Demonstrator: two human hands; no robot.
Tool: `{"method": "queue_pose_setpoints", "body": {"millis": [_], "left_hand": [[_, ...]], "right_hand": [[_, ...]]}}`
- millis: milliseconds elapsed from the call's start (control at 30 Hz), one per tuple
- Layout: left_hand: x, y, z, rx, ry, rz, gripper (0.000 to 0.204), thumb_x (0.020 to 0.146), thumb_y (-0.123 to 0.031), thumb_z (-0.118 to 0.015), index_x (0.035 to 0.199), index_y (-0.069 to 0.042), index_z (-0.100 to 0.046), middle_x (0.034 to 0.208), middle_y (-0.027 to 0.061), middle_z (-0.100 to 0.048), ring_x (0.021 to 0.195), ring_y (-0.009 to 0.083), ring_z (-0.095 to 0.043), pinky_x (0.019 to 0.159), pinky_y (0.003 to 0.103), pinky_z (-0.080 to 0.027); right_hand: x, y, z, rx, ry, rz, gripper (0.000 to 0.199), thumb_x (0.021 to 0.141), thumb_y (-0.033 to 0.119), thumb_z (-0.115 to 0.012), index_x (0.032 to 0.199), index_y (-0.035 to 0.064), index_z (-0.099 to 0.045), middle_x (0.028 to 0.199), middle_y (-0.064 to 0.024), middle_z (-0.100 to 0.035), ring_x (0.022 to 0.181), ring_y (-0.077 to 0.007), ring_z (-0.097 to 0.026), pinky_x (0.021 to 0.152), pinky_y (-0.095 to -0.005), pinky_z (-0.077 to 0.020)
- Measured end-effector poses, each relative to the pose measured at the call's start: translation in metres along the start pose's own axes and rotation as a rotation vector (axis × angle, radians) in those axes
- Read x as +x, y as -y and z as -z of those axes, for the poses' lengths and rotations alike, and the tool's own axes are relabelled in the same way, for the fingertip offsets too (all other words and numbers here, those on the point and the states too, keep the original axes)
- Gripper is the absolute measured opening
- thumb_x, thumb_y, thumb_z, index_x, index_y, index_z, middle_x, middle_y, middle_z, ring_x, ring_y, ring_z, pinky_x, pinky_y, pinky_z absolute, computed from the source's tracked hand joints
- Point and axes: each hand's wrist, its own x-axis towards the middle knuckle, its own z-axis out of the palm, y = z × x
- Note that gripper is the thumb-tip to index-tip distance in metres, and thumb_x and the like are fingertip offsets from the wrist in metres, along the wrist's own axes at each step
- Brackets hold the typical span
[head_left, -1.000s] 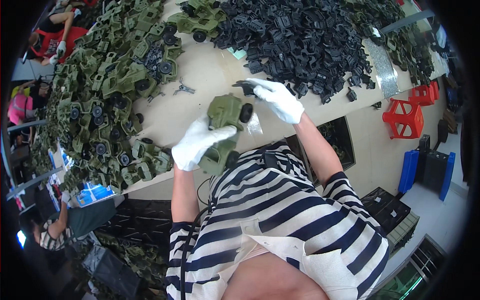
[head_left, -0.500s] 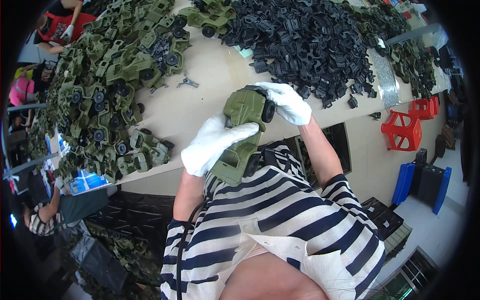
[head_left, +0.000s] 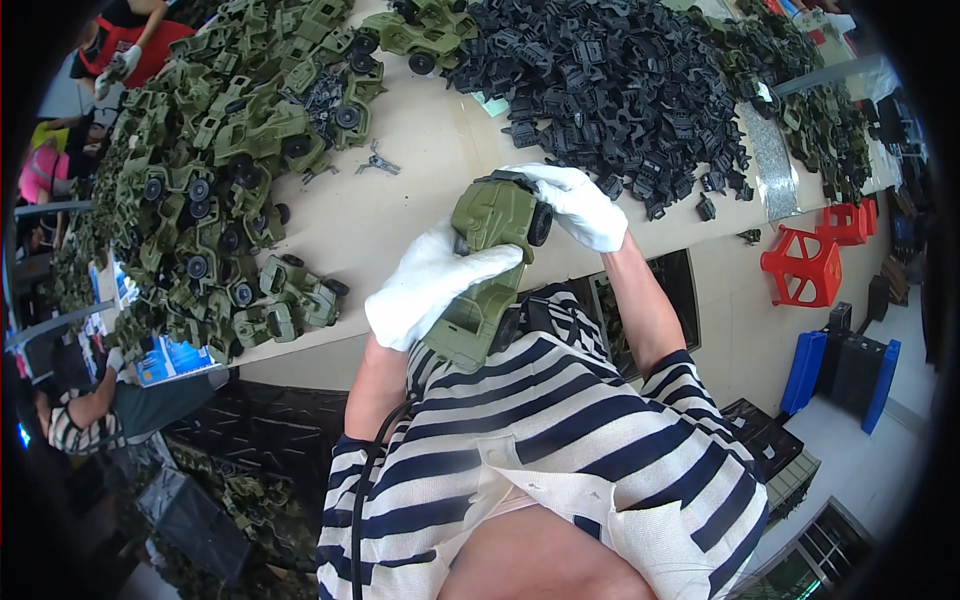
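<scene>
A green toy jeep [head_left: 490,222] with black wheels is held in front of my striped shirt, at the table's near edge. My left hand [head_left: 425,285], in a white glove, is wrapped round its middle, thumb across the body. At the jeep's far end my gloved right hand [head_left: 578,205] has its fingers closed on the front, by a black part at the edge. The fingertips there are partly hidden, so whether that part is attached I cannot tell. A heap of small black plastic parts [head_left: 610,90] lies just beyond my right hand.
Green toy jeeps and bodies [head_left: 265,135] are piled along the table's left. A dark, thin part [head_left: 377,160] lies alone on the tabletop [head_left: 420,145]. Red stools [head_left: 803,265] stand on the floor at the right. Co-workers [head_left: 125,45] are at the left.
The jeep and both my hands stay almost in place, with the same grip. At the far left, a co-worker's hands have shifted.
</scene>
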Motion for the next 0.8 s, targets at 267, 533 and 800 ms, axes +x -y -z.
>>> {"method": "queue_pose_setpoints", "body": {"millis": [267, 533, 800], "left_hand": [[0.031, 0.069, 0.0, 0.378, -0.405, -0.41, 0.111, 0.072, -0.051, -0.082, 0.148, 0.004, -0.022, 0.129, 0.0202, -0.057, 0.122, 0.0307, -0.055, 0.102, 0.037, -0.043], [0.051, 0.059, 0.027, 0.279, -0.197, -0.859, 0.092, 0.073, -0.06, -0.076, 0.135, 0.002, -0.048, 0.131, 0.0188, -0.056, 0.121, 0.0318, -0.056, 0.105, 0.039, -0.042], [0.046, 0.066, 0.032, 0.48, -0.377, -0.967, 0.05, 0.088, -0.041, -0.066, 0.115, 0.0, -0.058, 0.11, 0.0179, -0.062, 0.099, 0.0341, -0.061, 0.089, 0.044, -0.048]], "right_hand": [[0.01, -0.001, -0.039, -0.247, -0.21, 0.159, 0.038, 0.1, 0.03, -0.049, 0.125, 0.0009, -0.055, 0.118, -0.0072, -0.061, 0.111, -0.0154, -0.054, 0.101, -0.0307, -0.0413], [0.002, -0.013, -0.068, -0.595, -0.328, 0.37, 0.054, 0.079, 0.0, -0.049, 0.133, 0.0031, -0.05, 0.126, -0.0226, -0.056, 0.119, -0.0343, -0.056, 0.103, -0.0384, -0.0426], [0.005, -0.029, -0.105, -0.531, -0.643, 0.412, 0.021, 0.089, 0.006, -0.054, 0.109, 0.0003, -0.061, 0.101, -0.0172, -0.064, 0.089, -0.0305, -0.064, 0.08, -0.0361, -0.0498]]}}
